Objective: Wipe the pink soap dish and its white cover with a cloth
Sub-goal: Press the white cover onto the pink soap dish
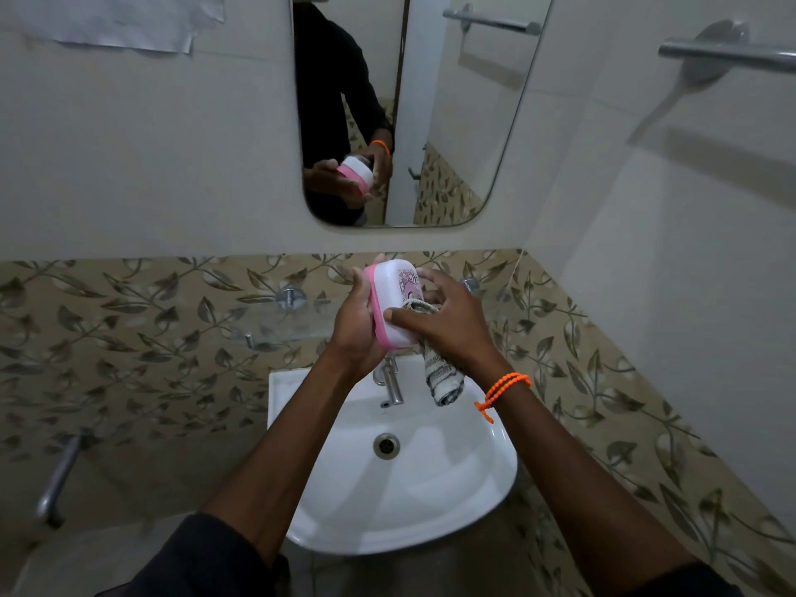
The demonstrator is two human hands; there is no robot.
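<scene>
I hold the soap box up above the sink, tilted on its side. Its pink soap dish point(375, 310) faces left and lies in my left hand point(355, 323), whose fingers curl round its back. The white cover point(396, 286), with a dark printed pattern, is closed on the dish and faces right. My right hand point(448, 321) holds a striped grey-and-white cloth point(441, 379) under the palm against the cover, with the thumb on the cover's lower edge. The cloth's loose end hangs down below the hand.
A white sink point(430, 501) with a chrome tap point(392, 383) lies directly below my hands. A glass shelf point(275, 325) runs along the leaf-patterned wall behind. A mirror point(452, 122) above reflects the hands. Towel rail point(728, 51) at upper right, a metal pipe point(58, 480) low left.
</scene>
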